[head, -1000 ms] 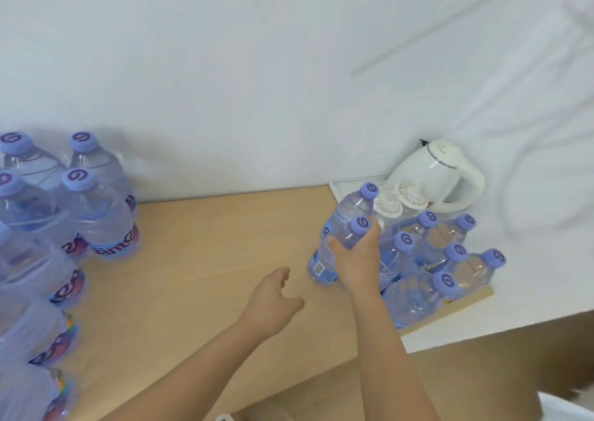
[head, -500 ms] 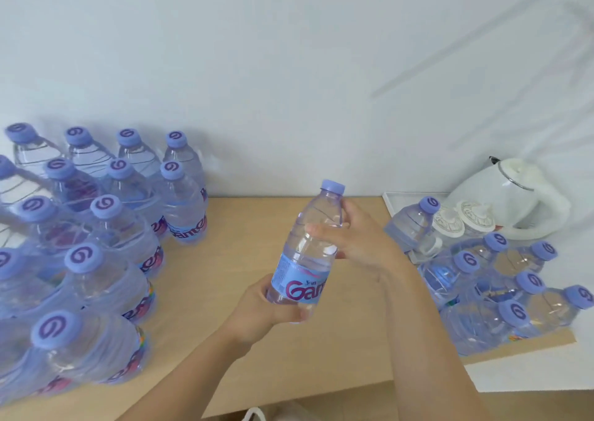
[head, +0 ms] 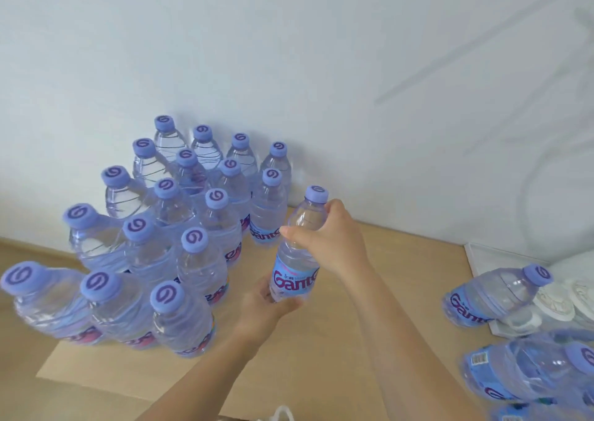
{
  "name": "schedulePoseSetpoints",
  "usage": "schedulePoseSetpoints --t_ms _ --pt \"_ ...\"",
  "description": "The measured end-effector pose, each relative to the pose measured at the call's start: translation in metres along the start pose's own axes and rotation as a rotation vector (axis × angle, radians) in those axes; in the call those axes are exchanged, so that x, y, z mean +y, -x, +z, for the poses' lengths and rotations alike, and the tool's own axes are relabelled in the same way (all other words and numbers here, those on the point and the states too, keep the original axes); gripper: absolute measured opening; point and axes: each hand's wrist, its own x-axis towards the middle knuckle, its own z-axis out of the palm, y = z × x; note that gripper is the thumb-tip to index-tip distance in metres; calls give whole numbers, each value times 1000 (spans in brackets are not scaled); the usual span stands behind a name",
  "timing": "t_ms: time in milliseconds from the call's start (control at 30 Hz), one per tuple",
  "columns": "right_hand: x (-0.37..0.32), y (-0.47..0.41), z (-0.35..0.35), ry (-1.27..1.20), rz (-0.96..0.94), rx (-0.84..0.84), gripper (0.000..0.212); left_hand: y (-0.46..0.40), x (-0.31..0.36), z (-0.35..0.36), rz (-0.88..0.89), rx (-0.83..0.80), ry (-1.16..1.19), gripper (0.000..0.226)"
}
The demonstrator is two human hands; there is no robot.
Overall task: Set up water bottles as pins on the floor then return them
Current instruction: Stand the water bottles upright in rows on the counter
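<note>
I hold one clear water bottle (head: pixel 297 253) with a purple cap upright above the wooden table (head: pixel 385 292). My right hand (head: pixel 328 243) grips its shoulder just below the cap. My left hand (head: pixel 270 305) cups and holds its base. To its left stands a tight group of several upright bottles (head: pixel 180 227) against the wall. A second cluster of bottles (head: pixel 530 366) sits at the right edge, one of them (head: pixel 495 295) leaning on a tray.
A white tray (head: pixel 482 256) with pale round lids (head: pixel 559 301) lies at the right by the white wall. Bare wood stretches between the two bottle groups. The table's front edge runs along the bottom.
The held bottle has travelled left from the right cluster toward the big group. My left hand has closed under its base, and the view has swung left.
</note>
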Motion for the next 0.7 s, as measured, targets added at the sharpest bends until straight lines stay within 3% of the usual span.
schedulePoseSetpoints --t_ms 167,300,500,700 --pt "-13 -15 38 97 -118 27 68 -9 5 -7 -25 237 -109 49" --pt "-16 -19 66 143 -170 20 75 -12 -6 -12 -25 234 -134 65" --pt "-9 -15 85 166 -158 32 69 -22 -7 -18 -53 231 -80 50" --pt "-2 -11 87 96 -171 15 77 -23 -2 -16 -64 216 -122 47"
